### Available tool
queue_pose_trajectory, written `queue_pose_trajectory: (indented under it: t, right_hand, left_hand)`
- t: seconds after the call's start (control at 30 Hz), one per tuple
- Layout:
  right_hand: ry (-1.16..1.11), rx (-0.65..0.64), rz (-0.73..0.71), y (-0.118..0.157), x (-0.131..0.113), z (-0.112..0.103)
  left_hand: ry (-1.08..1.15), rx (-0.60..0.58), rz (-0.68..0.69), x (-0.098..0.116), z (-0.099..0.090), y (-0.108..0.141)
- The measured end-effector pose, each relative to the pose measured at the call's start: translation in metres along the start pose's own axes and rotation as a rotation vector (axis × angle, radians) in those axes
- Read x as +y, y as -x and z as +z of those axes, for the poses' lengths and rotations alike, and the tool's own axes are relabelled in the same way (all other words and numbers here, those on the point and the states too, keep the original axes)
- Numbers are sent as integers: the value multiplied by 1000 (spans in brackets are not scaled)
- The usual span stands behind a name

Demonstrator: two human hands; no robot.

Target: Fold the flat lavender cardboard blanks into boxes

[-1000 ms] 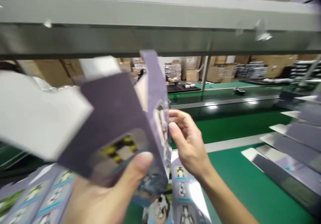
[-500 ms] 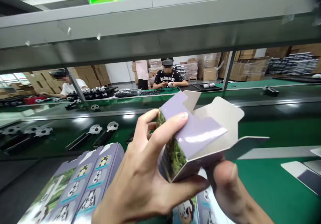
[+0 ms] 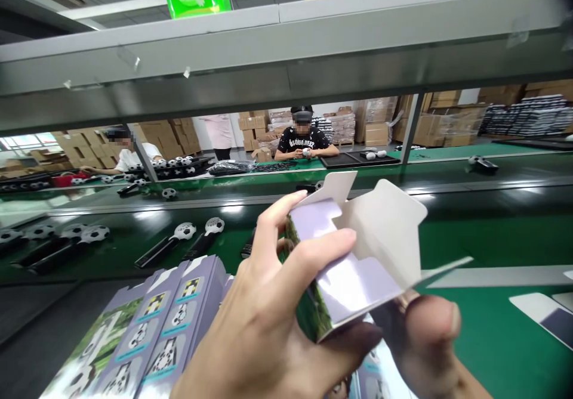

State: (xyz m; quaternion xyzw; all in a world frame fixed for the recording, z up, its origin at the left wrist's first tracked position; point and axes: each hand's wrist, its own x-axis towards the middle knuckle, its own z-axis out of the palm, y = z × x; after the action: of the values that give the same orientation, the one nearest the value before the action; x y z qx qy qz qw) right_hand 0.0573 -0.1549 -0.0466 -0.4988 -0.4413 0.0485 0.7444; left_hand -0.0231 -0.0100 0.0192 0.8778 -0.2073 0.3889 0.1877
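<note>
My left hand (image 3: 264, 315) grips a half-erected cardboard box (image 3: 349, 274) from the left, its fingers wrapped over a lilac panel. My right hand (image 3: 421, 342) holds the box's lower right corner, with the thumb under it. The box has a lilac and green printed skin and white inner card, and its top flaps stand open. Below and to the left lies a stack of flat printed cartons (image 3: 156, 327) showing soccer-ball pictures. My left hand is nearest to that stack, though not touching it. The box's inside is hidden.
A grey metal shelf (image 3: 268, 59) with products on top runs across the view. Beyond it, soccer-ball toys on black handles (image 3: 179, 235) lie on a green conveyor bench (image 3: 474, 327). Two seated co-workers (image 3: 304, 139) and cardboard cartons stand farther back. More flat cartons (image 3: 541, 318) lie at right.
The box has swung from a blurred flat blank, held high, to a folded shape low in front of me. Since half a second ago it has tilted, its flaps turning, and the view has shifted slightly.
</note>
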Motion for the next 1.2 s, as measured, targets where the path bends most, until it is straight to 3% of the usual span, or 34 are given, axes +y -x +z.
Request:
queue_pose_trajectory:
  t: [0.1,0.17,0.27,0.4,0.5,0.63,0.73,0.8,0.93,1.07,1.13,1.2]
  right_hand:
    - [-304,-41,54,-12,-8,11]
    - [-353,-26,31,-16,-11,16]
    - [-299,31,30,-13,-18,18]
    - [-310,140,204,-4,-34,20]
    - [-365,167,215,-2,-42,25]
    - [-400,182,175,-4,-40,28]
    - [-242,257,199,-3,-29,26]
    - [-141,255,99,-2,-18,23]
    - [-4,191,-260,-2,1,18]
    - [274,3,-444,-8,4,11]
    - [318,13,-455,-9,3,9]
    - [341,73,-469,-8,4,9]
  left_hand:
    - [-20,21,-24,3,1,0]
    - [-12,55,-33,4,3,-1]
    - [19,96,-9,4,8,-2]
    - [114,133,80,3,13,-5]
    - [134,133,65,6,11,-6]
    - [98,99,55,8,9,-7]
    - [117,92,129,6,11,-8]
    - [104,69,177,2,12,-9]
    - [193,152,215,-6,8,-8]
    - [406,110,-13,-6,-1,-2]
    - [434,130,-127,-6,-4,1]
    - [446,125,-144,-5,-5,2]
